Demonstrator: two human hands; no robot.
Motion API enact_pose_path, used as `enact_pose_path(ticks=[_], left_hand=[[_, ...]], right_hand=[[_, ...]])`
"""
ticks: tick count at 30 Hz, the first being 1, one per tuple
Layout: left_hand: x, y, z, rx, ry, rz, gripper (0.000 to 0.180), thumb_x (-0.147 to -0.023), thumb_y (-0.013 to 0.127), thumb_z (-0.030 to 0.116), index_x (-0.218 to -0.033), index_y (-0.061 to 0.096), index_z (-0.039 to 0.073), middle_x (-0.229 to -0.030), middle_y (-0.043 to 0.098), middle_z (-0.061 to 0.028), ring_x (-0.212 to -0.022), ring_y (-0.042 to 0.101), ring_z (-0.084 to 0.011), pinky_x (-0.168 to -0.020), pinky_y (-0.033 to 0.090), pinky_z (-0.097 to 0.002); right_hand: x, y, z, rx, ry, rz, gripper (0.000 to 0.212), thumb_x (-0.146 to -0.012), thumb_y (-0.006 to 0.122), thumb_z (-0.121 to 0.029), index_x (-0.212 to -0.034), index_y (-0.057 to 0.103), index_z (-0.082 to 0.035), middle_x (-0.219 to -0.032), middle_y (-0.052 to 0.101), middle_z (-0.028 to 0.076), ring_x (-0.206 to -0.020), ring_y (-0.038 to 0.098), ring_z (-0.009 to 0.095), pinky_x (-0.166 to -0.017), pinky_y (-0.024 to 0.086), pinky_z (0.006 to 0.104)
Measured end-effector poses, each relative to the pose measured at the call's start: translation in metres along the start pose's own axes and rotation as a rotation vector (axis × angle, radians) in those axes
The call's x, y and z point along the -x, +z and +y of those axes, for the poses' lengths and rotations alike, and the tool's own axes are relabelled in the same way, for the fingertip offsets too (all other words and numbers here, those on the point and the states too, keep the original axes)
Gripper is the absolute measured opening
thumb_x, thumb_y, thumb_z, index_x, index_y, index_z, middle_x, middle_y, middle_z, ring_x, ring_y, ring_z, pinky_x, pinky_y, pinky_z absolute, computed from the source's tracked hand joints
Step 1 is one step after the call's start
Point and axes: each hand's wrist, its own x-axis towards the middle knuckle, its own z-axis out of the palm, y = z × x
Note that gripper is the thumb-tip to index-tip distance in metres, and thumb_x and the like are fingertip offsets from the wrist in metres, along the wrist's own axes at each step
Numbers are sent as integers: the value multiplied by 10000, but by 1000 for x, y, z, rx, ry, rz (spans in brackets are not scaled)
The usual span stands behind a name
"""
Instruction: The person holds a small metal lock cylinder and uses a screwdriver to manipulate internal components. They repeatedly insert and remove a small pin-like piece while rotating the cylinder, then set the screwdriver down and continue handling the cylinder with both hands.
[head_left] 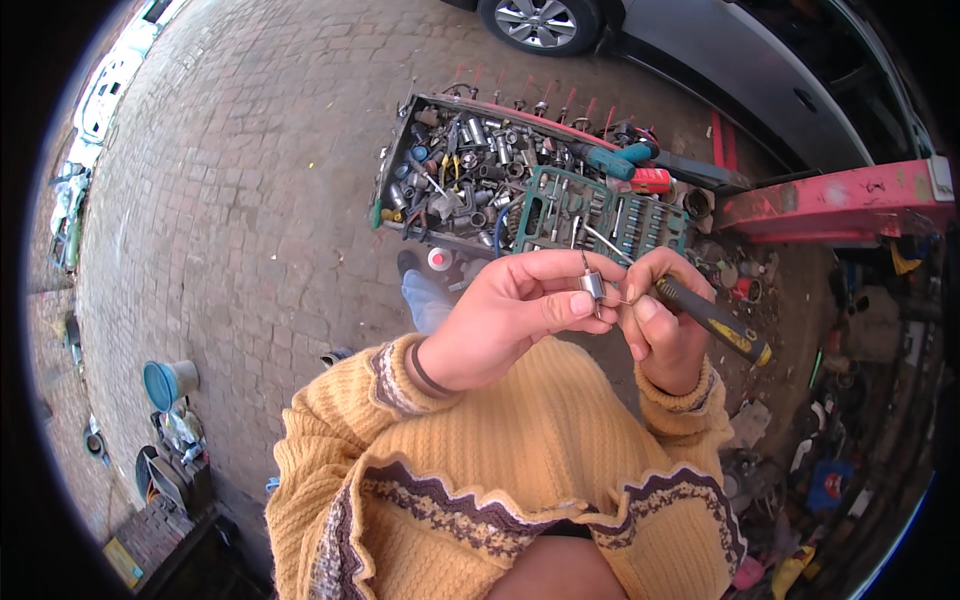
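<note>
In front of my chest, my left hand [500,315] pinches a small shiny metal part [592,286] between thumb and fingers. A thin dark stem sticks up from its top; its exact kind does not show. Close beside it, my right hand [668,325] is closed around a screwdriver [718,322] with a black and yellow handle, which slants down to the right. Its thin shaft points left toward the metal part. Fingers partly cover the tip, so I cannot tell whether it touches.
Beyond my hands stands a metal tool tray [382,165] heaped with sockets and fittings. An open green socket case [540,215] and a teal power tool [612,160] lie on it. A red lift arm [835,205] and a grey car [700,60] are at the right.
</note>
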Motion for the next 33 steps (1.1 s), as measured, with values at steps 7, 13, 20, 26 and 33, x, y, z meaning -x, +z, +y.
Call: enact_pose_path(ticks=[7,13,20,26,33], left_hand=[[-3,1,1,-282,93,-8,310,-943,645,65,-1242,625,-13,-1062,679,-62,-978,661,-134,-867,543,-280],[-6,1,11,-1102,398,121,284,-804,740,16,-1084,715,55,-880,655,-83,-817,671,-186,-690,542,-301],[-17,-3,12,-1402,590,169,274,-756,740,-10,-1023,716,49,-852,650,-104,-750,651,-277,-655,530,-345],[-14,-35,19,-1205,460,380,326,-787,705,-57,-1099,713,38,-904,668,-101,-751,666,-183,-671,532,-288],[-1,-59,9,-614,207,328,322,-920,655,-13,-1241,631,-26,-1063,695,-74,-905,645,-103,-823,533,-247]], right_hand=[[-8,-7,-2,-110,6,-9,119,-894,542,-112,-931,545,1,-588,517,-36,-464,426,13,-448,307,184],[-9,-8,1,-8,8,10,97,-902,541,-91,-941,554,-3,-618,548,-24,-498,475,19,-483,356,181],[-14,-8,9,-84,46,-3,90,-914,535,-61,-975,562,-1,-673,604,2,-573,536,40,-537,416,200],[-34,-64,66,659,-331,314,80,-950,525,-10,-1010,578,-19,-857,698,66,-749,629,113,-688,509,283],[-63,-182,241,1568,-80,181,165,-828,594,-4,-981,574,-66,-916,633,111,-995,568,336,-837,483,446]])
